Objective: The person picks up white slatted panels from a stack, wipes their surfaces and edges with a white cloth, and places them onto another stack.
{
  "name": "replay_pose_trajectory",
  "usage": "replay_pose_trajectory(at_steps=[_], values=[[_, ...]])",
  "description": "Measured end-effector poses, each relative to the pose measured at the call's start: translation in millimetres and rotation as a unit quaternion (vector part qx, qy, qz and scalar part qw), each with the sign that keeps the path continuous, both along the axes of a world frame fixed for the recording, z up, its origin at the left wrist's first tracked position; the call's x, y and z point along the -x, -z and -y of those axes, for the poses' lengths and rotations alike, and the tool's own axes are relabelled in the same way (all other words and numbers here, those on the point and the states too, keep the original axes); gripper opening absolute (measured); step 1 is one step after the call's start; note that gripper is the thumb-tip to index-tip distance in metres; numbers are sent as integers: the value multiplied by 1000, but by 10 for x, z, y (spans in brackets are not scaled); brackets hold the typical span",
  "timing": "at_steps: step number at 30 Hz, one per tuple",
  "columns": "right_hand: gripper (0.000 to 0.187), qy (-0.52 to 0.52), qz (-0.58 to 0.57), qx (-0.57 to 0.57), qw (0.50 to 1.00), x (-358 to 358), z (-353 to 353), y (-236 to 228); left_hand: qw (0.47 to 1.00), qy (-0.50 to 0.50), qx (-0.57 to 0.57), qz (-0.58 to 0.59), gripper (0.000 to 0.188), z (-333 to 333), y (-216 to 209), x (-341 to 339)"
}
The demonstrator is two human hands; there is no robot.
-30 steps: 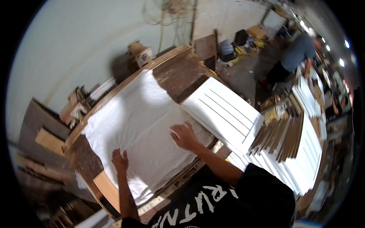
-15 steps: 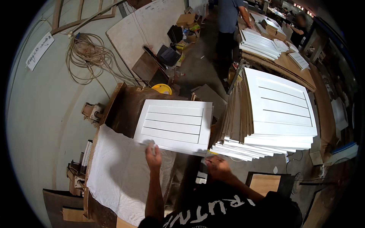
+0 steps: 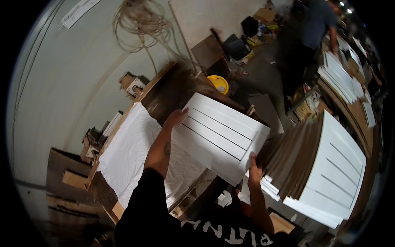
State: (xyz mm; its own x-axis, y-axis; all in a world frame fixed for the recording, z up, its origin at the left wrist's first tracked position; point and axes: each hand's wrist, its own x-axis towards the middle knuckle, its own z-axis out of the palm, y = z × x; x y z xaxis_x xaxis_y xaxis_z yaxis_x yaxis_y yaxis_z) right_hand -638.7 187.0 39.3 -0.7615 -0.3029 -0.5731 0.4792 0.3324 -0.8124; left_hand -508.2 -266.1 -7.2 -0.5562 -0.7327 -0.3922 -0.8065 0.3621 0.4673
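Counter point(image 3: 162, 105): brown, worn. Cloth point(image 3: 127, 150): white, creased, spread on the counter. Panel point(image 3: 220, 133): white, grooved; held across the counter's right part, overlapping the cloth in view; probably stiff, fairly light, smooth, easily scuffed; best taken by opposite edges. Bucket point(image 3: 214, 81): yellow; contents cannot be told. Left hand point(image 3: 176, 118): grasping the panel's left edge. Right hand point(image 3: 255, 172): gripping its right edge, thumb uppermost.

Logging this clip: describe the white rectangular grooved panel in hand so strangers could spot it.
On the brown wooden workbench, find the wrinkled white cloth. Right of it is the white rectangular grooved panel. Unlike the stacked white panels farther right, it is held by left hand and right hand.
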Motion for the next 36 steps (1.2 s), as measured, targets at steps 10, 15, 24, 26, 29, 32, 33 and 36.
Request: replay_pose_trajectory(at_steps=[10,15,24,26,29,32,33,36], values=[[86,112,61,50,991,157,215,358,984,-90,-148,-48,96,-30,-17,298],[77,115,-117,-27,986,52,238,135,976,-119,-144,-114,95,-261,-458,298],[72,-246,-10,63,967,-105,1054,-658,923,-352,-126,-88,91,-764,-1372,-2165],[67,-301,-37,84,949,-284,1364,-531,875,-454,-6,-170,77,-1153,-997,-2785],[67,-415,35,53,907,-539,1853,-223,753,-595,-24,-281,75,-1877,-1073,-3329],[69,-482,22,59,874,-944,2286,-113,701,-668,-80,-235,74,-2451,-886,-3748],[70,-536,-17,32,843,-1010,2401,-105,673,-704,-89,-209,75,-2583,-855,-3815],[73,-605,-19,5,796,-1230,2559,-126,653,-708,-103,-248,76,-2919,-759,-3935]])
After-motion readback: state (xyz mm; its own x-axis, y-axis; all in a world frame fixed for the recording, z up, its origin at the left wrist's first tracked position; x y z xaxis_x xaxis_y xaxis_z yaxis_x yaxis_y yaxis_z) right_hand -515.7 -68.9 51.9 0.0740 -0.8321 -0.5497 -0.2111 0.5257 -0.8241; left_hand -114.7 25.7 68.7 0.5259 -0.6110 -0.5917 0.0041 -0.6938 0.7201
